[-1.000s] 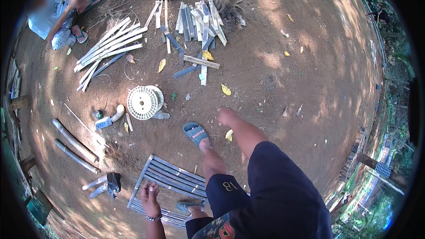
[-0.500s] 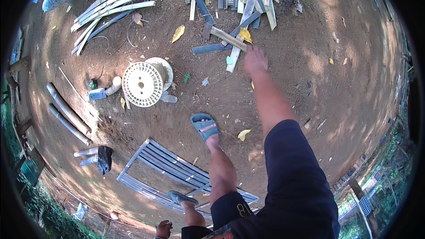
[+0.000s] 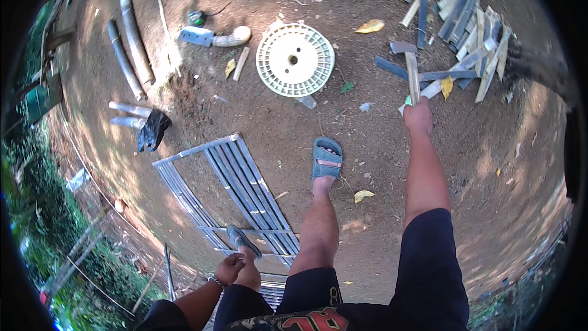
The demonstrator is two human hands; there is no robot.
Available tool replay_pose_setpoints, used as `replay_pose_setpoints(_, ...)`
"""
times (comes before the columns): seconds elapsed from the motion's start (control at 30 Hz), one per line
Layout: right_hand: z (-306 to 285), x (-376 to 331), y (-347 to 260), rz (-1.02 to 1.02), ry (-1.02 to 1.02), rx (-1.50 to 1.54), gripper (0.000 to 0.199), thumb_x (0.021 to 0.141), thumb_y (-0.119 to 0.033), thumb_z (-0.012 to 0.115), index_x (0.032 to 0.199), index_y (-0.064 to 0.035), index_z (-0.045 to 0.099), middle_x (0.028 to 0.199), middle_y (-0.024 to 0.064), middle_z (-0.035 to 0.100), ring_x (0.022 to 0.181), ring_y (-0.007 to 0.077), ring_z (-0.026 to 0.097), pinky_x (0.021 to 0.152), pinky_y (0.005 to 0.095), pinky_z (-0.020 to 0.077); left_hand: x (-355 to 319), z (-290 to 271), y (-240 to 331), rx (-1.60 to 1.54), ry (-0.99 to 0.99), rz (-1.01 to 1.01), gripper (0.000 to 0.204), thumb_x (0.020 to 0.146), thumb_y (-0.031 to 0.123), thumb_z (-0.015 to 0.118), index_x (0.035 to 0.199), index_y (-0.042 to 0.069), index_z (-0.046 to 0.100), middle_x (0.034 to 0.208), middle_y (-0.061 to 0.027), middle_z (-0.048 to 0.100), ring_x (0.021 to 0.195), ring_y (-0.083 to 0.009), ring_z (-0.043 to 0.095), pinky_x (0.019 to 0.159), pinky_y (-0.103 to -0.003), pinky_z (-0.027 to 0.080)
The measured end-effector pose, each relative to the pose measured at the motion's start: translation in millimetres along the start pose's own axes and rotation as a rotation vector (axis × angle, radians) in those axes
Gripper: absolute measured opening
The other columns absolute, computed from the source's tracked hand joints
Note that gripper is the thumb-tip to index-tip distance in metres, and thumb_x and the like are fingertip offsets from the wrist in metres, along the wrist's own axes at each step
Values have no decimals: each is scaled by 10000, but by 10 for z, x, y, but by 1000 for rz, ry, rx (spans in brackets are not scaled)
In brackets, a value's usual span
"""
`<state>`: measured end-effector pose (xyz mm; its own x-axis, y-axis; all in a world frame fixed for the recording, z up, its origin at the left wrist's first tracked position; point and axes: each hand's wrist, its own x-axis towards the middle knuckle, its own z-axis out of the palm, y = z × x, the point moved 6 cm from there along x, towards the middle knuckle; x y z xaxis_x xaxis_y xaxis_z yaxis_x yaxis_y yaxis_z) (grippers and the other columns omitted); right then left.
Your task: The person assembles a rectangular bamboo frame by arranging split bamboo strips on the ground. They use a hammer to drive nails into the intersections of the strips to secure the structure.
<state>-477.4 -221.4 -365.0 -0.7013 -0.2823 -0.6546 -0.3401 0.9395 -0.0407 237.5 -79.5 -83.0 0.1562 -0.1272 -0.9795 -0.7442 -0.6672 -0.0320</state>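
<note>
My right hand (image 3: 419,117) is wrapped round the wooden handle of a hatchet (image 3: 412,76). Its dark metal head (image 3: 402,47) points away from me, above the ground beside a pile of split bamboo strips (image 3: 468,24). A few strips and a yellow leaf (image 3: 447,87) lie close to that hand. Low in the view, my left hand (image 3: 230,269) hangs near my left leg, fingers curled together; whatever they may hold is too small to make out. Below it lies a bamboo slat frame (image 3: 245,181), with my left sandal (image 3: 243,242) over it.
A cream plastic spool (image 3: 295,60) stands ahead of my right sandal (image 3: 327,156). Left of it lie a wide-bladed knife (image 3: 197,36), two bamboo poles (image 3: 136,37) and a black plastic bag (image 3: 153,130) around pale tubes. A tree trunk (image 3: 542,70) rises at the far right.
My view has swung left, so the spool and bamboo pile appear farther right. The hatchet has turned, its head now pointing more directly away. More of my left forearm has come into view.
</note>
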Motion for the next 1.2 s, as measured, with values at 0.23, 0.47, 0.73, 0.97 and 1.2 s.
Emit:
replay_pose_setpoints(0.23,1026,-1469,150,269,-316,1103,282,1035,-258,619,1235,-79,532,718,5,445,595,120,494,512,303,475,119,252,-406,181,-6,159,551,977,454,668,1295,5,634,1008,-144,732,958,-239,708,890,-367,537)
replay_pose_setpoints(0.47,1697,-3340,-225,409,-608,701,75,1049,-168,542,1054,-95,560,753,18,519,619,161,536,538,358,488,114,470,-953,-310,-245,169,438,992,330,694,1287,12,640,1096,-102,735,1008,-169,678,927,-328,519)
replay_pose_setpoints(0.73,2289,-5547,-1302,19,-531,319,95,1050,-156,552,1075,-65,541,774,91,605,573,223,612,470,377,530,882,-133,-2627,-287,-179,348,458,955,352,711,1279,35,645,1103,-125,743,998,-237,710,904,-357,538)
replay_pose_setpoints(0.97,3858,-7325,-2507,-60,-570,0,110,963,-70,589,895,15,607,713,99,592,570,230,594,491,402,498,1077,-1555,-3532,-1330,-33,420,424,1020,223,658,1355,-15,555,1037,-54,673,913,-121,629,811,-271,507)
replay_pose_setpoints(1.2,4665,-8029,-4655,-674,-295,-106,141,950,-76,623,1068,-64,546,748,36,578,578,158,570,498,329,470,1122,-1653,-3920,-1524,-126,295,338,1028,205,648,1287,-3,586,1031,-38,659,873,-95,600,742,-240,477)
